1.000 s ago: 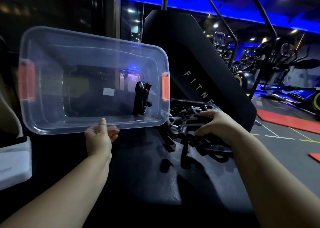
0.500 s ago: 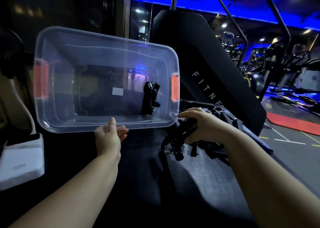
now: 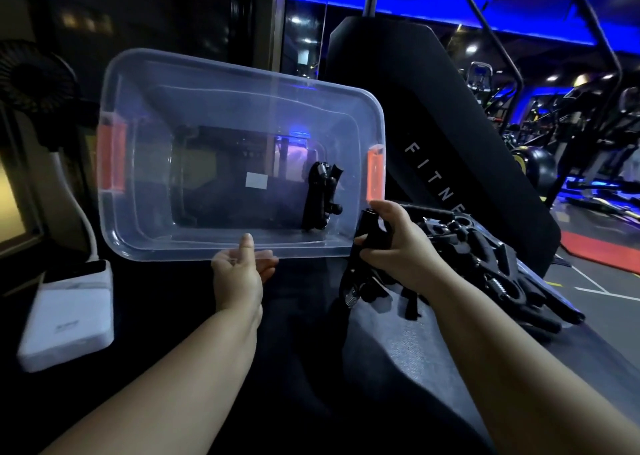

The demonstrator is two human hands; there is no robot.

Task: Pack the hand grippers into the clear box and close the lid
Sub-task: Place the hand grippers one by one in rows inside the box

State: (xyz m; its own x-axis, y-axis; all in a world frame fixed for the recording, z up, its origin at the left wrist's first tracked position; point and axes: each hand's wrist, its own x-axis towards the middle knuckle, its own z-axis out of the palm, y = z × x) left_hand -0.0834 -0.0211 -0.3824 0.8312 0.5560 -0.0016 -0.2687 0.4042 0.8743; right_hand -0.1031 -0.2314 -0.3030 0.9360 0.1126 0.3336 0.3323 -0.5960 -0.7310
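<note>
Left hand (image 3: pixel 239 274): holds clear box (image 3: pixel 214 101) by its lower rim, centre-left, opening facing camera.
Right hand (image 3: pixel 398 247): clenched round held gripper (image 3: pixel 353 281) at box's lower-right corner.
Packed gripper (image 3: pixel 320 195): inside box, right end.
Gripper pile (image 3: pixel 502 274): centre-right.

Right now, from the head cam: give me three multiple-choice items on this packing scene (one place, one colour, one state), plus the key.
1. Relative to the clear box, the pile of loose hand grippers lies:
A) to its left
B) to its right
C) on top of it

2. The box's end latches are:
A) orange
B) green
C) white

3. The right hand:
A) lies flat and open
B) holds a lid
C) grips a hand gripper

Key:
1 B, the pile sits past the box's right end.
2 A, both latches show orange.
3 C, its fingers curl round a black gripper beside the box's near right corner.
</note>
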